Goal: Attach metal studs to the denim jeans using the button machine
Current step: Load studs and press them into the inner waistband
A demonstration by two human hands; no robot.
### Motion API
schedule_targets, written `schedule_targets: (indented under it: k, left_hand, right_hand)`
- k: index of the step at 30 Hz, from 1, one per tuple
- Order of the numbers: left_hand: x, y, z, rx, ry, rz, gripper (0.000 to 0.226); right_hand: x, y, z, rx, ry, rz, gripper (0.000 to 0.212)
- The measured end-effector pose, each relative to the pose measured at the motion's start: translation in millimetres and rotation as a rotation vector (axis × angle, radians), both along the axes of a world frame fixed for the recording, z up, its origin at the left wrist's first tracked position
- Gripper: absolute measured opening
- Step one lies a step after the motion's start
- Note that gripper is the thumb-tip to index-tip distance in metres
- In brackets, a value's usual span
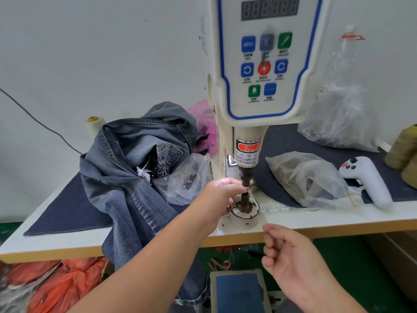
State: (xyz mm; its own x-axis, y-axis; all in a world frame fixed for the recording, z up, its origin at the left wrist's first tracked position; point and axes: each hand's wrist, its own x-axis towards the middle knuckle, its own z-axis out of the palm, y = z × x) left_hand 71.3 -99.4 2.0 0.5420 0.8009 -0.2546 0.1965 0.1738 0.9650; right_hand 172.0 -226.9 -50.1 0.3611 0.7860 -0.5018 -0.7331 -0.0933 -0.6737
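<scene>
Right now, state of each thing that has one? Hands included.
Left hand: fingertips at the upper die, pinching something small.
Right hand: loosely curled, holding nothing.
Jeans: heaped on table, not under the die.
Display: dark.
Lower die: bare.

One button machine (261, 64) with eight coloured panel buttons (248, 44) — one pair of denim jeans (135, 159) heaped beside it. Two hands: left hand (220, 199), right hand (291, 254). Three clear plastic bags (304, 177), one pink bag (206, 125), one white handheld controller (370, 179) — and one pale thread cone (94, 125).
</scene>
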Motion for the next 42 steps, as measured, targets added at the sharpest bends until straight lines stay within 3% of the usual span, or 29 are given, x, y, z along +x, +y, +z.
schedule_targets:
  k: [3,8,15,21,24,29,33,36,39,40,42]
  left_hand:
    - [2,2,1,-0.022,0.027,0.016,0.039]
    - [5,4,3,-0.076,0.037,0.041,0.003]
    - [2,13,-2,-0.062,0.064,-0.035,0.043]
    - [2,15,-1,-0.064,0.055,-0.022,0.035]
    - [1,18,0,0.07,0.076,-0.051,0.02]
    - [1,26,-7,0.281,0.135,-0.124,0.042]
    - [-4,36,-4,0.32,0.125,-0.132,0.03]
    - [-1,65,9,0.633,0.328,-0.068,0.02]
    - [8,96,36,0.884,0.601,-0.159,0.01]
    - [9,107,44,0.831,0.649,-0.209,0.008]
    - [2,128,56,0.518,0.716,-0.349,0.011]
  right_hand:
    - [0,0,0,0.0,0.0,0.002,0.014]
    - [0,0,-1,-0.002,-0.007,0.001,0.014]
    - [1,0,-1,-0.009,-0.006,-0.005,0.014]
    - [1,0,-1,-0.006,-0.007,-0.006,0.014]
    - [3,-1,-2,-0.005,-0.012,-0.014,0.014]
    - [3,1,-4,-0.011,-0.005,-0.013,0.014]
    - [5,0,-1,-0.019,0.001,-0.006,0.014]
    - [9,-1,2,-0.03,0.003,-0.005,0.014]
    - [14,-4,6,-0.023,-0.012,0.008,0.014]
    - [16,-4,8,-0.02,-0.024,0.009,0.016]
    - [20,-6,11,-0.01,-0.051,0.002,0.024]
